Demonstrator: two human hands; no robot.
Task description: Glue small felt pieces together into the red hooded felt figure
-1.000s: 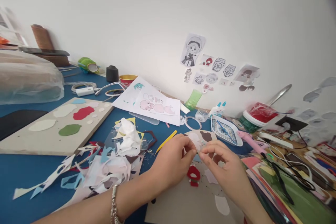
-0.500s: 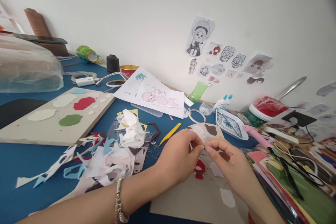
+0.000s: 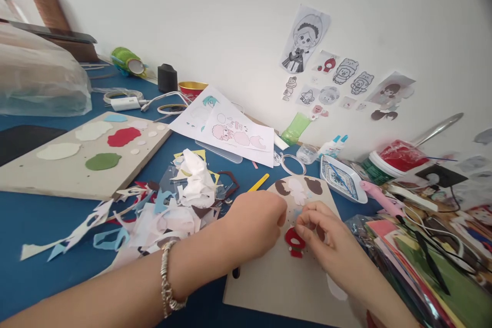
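Observation:
Over a grey board [image 3: 265, 287] in the head view, my left hand [image 3: 255, 225] is curled closed, its back toward me; whether anything sits in its fingers is hidden. To its right, separated by a small gap, my right hand [image 3: 326, 233] has thumb and fingertips drawn together, holding something too small to make out. Just below those fingertips a red hooded felt figure [image 3: 295, 252] lies on the board. Farther up the board are a pale felt cutout [image 3: 297, 189] and a brown felt piece [image 3: 313, 185]. A white felt piece [image 3: 335, 288] is partly covered by my right forearm.
A heap of felt scraps [image 3: 165, 223] lies left of my hands, with yellow tweezers [image 3: 259, 182] beyond. Another board [image 3: 69, 179] carries coloured felt shapes. Printed drawings [image 3: 240, 136], a patterned dish [image 3: 342, 182] and stacked felt sheets [image 3: 415, 256] surround the area.
My hands, fingertips together before, are now apart. My left hand has turned into a closed, knuckles-up shape, and my right fingertips are lower, beside the red figure. The camera view has shifted slightly.

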